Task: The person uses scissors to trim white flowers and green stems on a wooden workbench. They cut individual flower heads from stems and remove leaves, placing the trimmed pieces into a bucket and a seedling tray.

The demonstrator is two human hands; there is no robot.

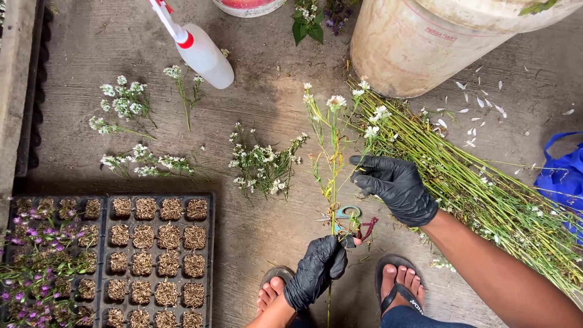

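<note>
Flower stem (333, 164), thin and green with small white blooms at the top, stands roughly upright over the concrete floor (261, 67), between the person's two black-gloved hands. Left hand (317, 270) is closed around small scissors (349, 220) with a pale blue and a dark red handle loop, set against the lower stem. Right hand (395, 185) is half curled, fingertips pinching the stem higher up. Seed tray (156, 258), black plastic, many square cells: each visible cell holds a brown, fibrous plug of growing medium. Adjoining tray (45, 261) on the far left carries purple-flowered cuttings. Large beige bucket (419, 42), upper right, contents not visible; a printed label runs along its side. Red-and-white tub (249, 6) at the top edge, contents unclear. White spray bottle (197, 48) with red collar lies on the floor. Long pile of cut stems (486, 194) lies right of the hands. Blue bag (565, 176) at right edge.
</note>
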